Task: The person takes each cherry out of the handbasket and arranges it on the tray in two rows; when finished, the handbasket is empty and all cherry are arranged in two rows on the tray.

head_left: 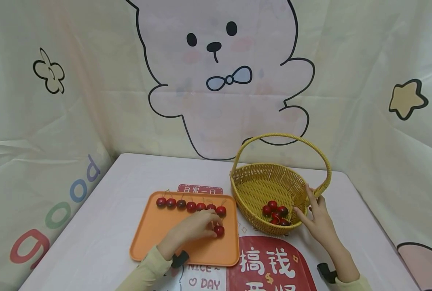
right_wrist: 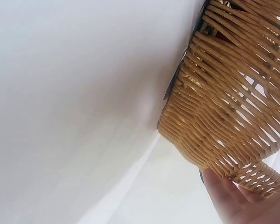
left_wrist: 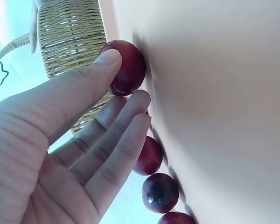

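My left hand [head_left: 198,226] is over an orange tray [head_left: 154,242]. Its thumb touches a dark red cherry [left_wrist: 128,70] lying on the tray, while the other fingers stand loosely bent, their tips a little apart from the fruit. Several more cherries [head_left: 191,207], some with stems showing, line the tray's far side. To the right stands a yellow woven basket [head_left: 252,182] with a tall handle [head_left: 281,135]. A small cluster of cherries [head_left: 276,215] lies inside it. My right hand [head_left: 319,220] holds the basket's right rim beside the handle's foot, thumb toward the inside.
A white-covered table [head_left: 103,226] carries a red and white printed mat [head_left: 270,262], partly under the tray and basket. Behind hangs a cloth backdrop [head_left: 216,101] with a cartoon bear. Black bands [head_left: 180,258] are on both wrists.
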Demonstrator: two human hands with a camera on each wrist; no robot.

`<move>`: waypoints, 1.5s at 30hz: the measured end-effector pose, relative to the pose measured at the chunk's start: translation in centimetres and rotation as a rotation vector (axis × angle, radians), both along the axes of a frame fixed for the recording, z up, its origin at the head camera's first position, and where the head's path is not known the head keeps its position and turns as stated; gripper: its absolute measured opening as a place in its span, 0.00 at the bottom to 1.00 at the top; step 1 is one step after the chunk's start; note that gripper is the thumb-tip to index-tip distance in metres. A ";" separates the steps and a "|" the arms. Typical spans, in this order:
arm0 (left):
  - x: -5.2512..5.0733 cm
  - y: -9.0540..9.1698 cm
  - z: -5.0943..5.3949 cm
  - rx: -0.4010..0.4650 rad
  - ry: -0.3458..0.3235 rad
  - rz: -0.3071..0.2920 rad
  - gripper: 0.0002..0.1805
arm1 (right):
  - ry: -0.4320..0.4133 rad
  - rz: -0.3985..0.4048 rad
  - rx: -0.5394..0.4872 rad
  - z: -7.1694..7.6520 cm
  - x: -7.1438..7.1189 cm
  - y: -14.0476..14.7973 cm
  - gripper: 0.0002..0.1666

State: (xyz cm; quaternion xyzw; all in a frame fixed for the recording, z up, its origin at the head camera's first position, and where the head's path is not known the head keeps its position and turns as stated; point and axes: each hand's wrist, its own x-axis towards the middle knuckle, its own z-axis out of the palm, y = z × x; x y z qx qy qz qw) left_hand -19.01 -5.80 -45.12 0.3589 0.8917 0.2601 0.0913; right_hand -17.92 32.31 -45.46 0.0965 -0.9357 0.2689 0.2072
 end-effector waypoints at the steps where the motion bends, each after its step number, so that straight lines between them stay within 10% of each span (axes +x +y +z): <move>1: 0.0 0.0 0.0 0.002 0.002 -0.001 0.15 | 0.000 0.000 0.000 0.0 0.0 0.0 0.52; 22: -0.3 0.7 1.4 0.042 0.031 0.012 0.14 | 0.009 0.005 -0.006 0.2 0.0 0.1 0.53; 34: -1.5 4.5 3.7 0.052 0.102 -0.053 0.12 | 0.005 0.001 -0.005 -0.1 0.2 0.2 0.54; 45: -3.5 9.0 3.8 0.151 0.178 -0.121 0.13 | -0.009 0.004 -0.012 0.0 0.0 0.1 0.50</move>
